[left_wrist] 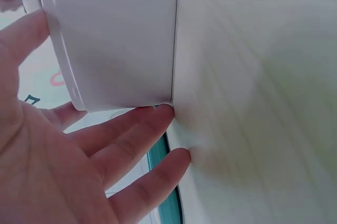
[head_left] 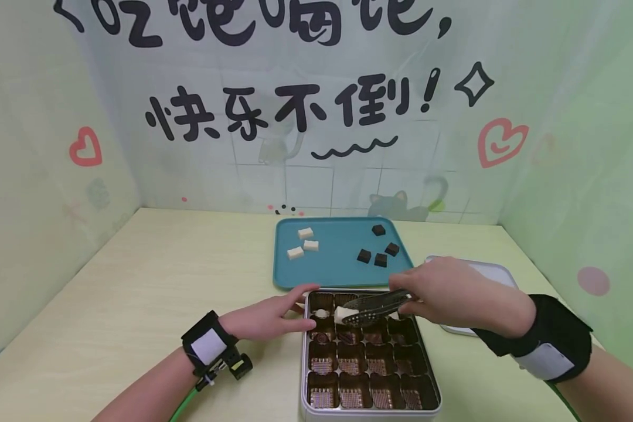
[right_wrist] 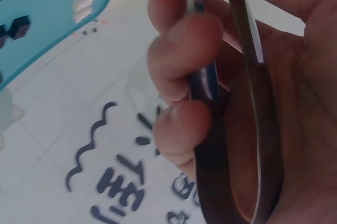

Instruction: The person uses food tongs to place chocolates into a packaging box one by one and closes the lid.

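the right hand [head_left: 456,293] curls its fingers round perforated tongs [head_left: 377,306], whose tips meet a white block [head_left: 343,315] at the second compartment from the left in the back row of the divided tin [head_left: 371,414]. the left hand [head_left: 266,317], fingers spread and loosely extended, touches the tin's back left corner. behind the tin, a blue tray [head_left: 332,271] bears white pieces [head_left: 311,245] and dark cubes [head_left: 381,260].

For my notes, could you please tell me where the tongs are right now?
In the head view, the tongs are just right of centre, held in the right hand, their tips at a white piece at the far end of the box.
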Available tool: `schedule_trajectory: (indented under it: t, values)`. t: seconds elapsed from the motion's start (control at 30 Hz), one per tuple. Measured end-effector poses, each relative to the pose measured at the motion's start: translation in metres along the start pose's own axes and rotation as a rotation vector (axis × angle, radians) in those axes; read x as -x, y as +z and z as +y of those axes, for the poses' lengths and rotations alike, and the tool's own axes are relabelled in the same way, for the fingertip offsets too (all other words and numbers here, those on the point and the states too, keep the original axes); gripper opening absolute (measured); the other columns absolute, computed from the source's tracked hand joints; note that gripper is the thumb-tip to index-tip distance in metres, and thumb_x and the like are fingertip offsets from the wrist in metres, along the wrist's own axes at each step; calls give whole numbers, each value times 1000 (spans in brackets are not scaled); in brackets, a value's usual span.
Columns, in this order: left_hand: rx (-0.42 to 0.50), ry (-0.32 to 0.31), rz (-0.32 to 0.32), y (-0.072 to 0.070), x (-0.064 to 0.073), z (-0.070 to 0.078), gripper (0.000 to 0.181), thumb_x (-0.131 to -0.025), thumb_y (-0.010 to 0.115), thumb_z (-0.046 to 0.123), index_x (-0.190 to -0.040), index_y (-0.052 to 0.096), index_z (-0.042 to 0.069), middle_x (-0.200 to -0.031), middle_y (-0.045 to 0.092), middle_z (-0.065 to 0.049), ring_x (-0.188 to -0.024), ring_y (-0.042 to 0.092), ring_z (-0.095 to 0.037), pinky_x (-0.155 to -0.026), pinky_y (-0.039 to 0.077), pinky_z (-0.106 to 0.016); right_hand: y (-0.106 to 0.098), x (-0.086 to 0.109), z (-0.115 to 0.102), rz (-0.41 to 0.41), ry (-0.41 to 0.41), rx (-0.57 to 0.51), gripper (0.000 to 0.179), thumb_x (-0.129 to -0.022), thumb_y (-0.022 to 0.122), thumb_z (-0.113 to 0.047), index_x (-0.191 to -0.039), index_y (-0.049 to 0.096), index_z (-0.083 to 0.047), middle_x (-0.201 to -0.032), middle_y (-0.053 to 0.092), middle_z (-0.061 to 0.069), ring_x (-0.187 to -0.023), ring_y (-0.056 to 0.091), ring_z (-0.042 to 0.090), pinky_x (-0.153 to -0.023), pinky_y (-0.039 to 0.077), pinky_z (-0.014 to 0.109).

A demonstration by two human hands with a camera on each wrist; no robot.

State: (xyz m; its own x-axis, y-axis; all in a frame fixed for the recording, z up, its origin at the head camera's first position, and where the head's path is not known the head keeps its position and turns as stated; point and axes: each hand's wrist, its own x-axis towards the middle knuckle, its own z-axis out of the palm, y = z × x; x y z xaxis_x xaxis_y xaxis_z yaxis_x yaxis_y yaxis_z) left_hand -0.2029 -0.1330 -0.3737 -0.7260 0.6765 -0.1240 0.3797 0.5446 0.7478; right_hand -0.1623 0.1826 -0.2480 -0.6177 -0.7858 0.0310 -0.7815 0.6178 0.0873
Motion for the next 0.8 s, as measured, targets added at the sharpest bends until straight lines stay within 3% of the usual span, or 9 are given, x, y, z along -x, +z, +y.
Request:
schedule_trajectory:
  t: [0.17,0.3,0.47,0.7,0.8]
  values:
    - [-2,-4,3,0,0,2,74,-98,53,48,-155,16,20,-143,44,-16,-129,45,-30,-100,41,-46,-3,-10,-28,-50,-69,58,22,-85,76,-29,-90,57,-20,-63,44,-14,-48,34,4,-46,30,24]
    - [-9,-7,2,0,0,2,75,-98,53,48,-155,16,20,-142,46,-15,-128,47,-29,-100,41,-45,-5,-20,-48,-80,-110,168,23,-84,77,-32,-90,59,-19,-57,35,-12,-45,31,6,-42,24,25]
    - [-7,-14,-1,0,0,2,74,-98,54,48,-155,16,20,-140,48,-15,-127,47,-28,-99,42,-45,-9,-35,-68,-145,-112,319,21,-84,77,-33,-90,63,-19,-54,37,-10,-45,35,8,-41,28,25]
    - [0,-9,-1,1,-1,1,73,-98,54,48,-155,17,21,-139,49,-12,-128,47,-26,-99,42,-44,-7,-55,-92,-176,-131,503,17,-85,74,-23,-73,63,-21,-50,41,-8,-45,42,8,-41,33,23]
    - [-4,-1,-2,0,-1,1,74,-98,54,48,-155,17,20,-137,50,-11,-128,46,-26,-98,43,-44,-4,-64,-99,-192,-124,566,23,-87,73,-29,-67,63,-24,-51,43,-10,-46,45,8,-42,34,22]
